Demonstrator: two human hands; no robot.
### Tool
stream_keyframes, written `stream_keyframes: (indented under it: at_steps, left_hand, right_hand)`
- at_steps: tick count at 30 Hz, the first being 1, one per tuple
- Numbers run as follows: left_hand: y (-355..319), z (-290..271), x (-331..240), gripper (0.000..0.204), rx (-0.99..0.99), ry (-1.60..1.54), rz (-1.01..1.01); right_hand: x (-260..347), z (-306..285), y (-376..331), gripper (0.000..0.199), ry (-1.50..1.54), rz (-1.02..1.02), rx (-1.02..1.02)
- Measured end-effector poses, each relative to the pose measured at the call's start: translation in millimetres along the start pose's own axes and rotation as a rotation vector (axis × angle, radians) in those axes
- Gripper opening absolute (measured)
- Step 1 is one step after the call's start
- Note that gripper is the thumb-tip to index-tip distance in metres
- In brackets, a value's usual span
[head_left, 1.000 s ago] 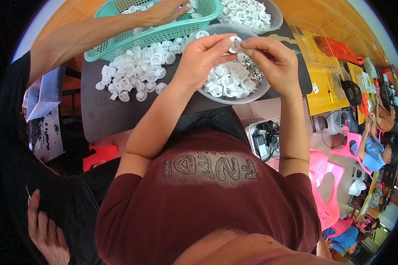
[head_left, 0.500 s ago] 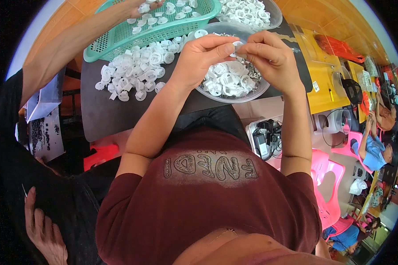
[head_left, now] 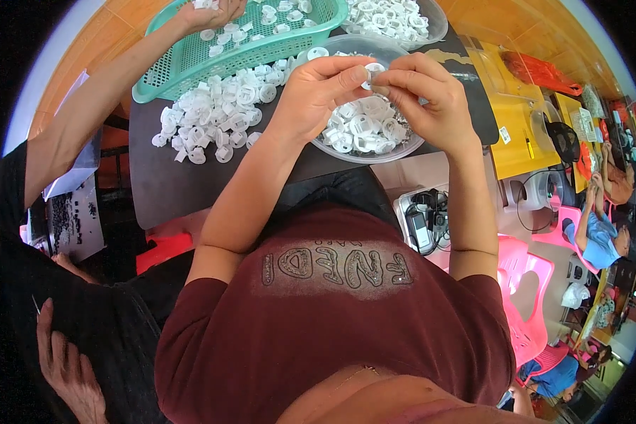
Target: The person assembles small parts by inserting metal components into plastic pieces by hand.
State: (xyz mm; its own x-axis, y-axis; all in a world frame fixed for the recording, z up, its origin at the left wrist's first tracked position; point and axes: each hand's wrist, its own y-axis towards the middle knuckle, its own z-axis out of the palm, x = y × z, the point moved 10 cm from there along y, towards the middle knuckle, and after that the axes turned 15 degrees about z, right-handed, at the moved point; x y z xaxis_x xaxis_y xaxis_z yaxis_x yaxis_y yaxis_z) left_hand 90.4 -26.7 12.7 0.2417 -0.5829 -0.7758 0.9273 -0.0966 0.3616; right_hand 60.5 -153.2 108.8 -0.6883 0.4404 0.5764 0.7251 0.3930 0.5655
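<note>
Over the clear plastic bowl [head_left: 403,155], my left hand [head_left: 318,95] pinches a small round white plastic part [head_left: 374,68] between thumb and forefinger. My right hand [head_left: 427,95] has its thumb and forefinger pressed together against the part's right edge; whatever lies between those fingertips is too small to make out. Below, the bowl holds a heap of white plastic parts [head_left: 367,126] with small metal bits around them, partly hidden by my hands. To the left, a loose pile of similar white parts [head_left: 215,113] lies on the dark table [head_left: 166,187].
A green basket [head_left: 226,74] with some white parts stands at the far left, where a co-worker's hand [head_left: 208,13] holds more. Behind my bowl is another bowl of white parts [head_left: 389,20]. A yellow table [head_left: 512,145] and pink chairs [head_left: 526,304] are at the right.
The white part in my fingers has shifted slightly left and turned its round face more into view. My right fingertips moved in closer to it. The co-worker's hand drew back leftward over the basket.
</note>
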Motion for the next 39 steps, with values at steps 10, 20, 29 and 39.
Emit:
stream_keyframes:
  at_steps: [10,20,29,39]
  left_hand:
    - [0.1,-2.1,5.0,0.027,0.013,-0.038,0.0]
    - [1.6,-1.8,3.7,0.028,-0.009,-0.072,0.001]
    - [0.4,-0.5,3.7,0.027,-0.029,-0.047,0.008]
    - [-3.4,0.2,11.3,0.029,-0.001,-0.023,-0.113]
  right_hand:
    - [-28.5,9.8,-6.5,0.01,0.278,0.363,-0.099]
    - [-34.0,11.0,-8.9,0.011,0.308,0.465,-0.148]
    - [-36.8,11.2,-11.2,0.012,0.273,0.448,-0.188]
    - [-65.3,52.1,-14.8,0.023,1.064,0.737,0.175]
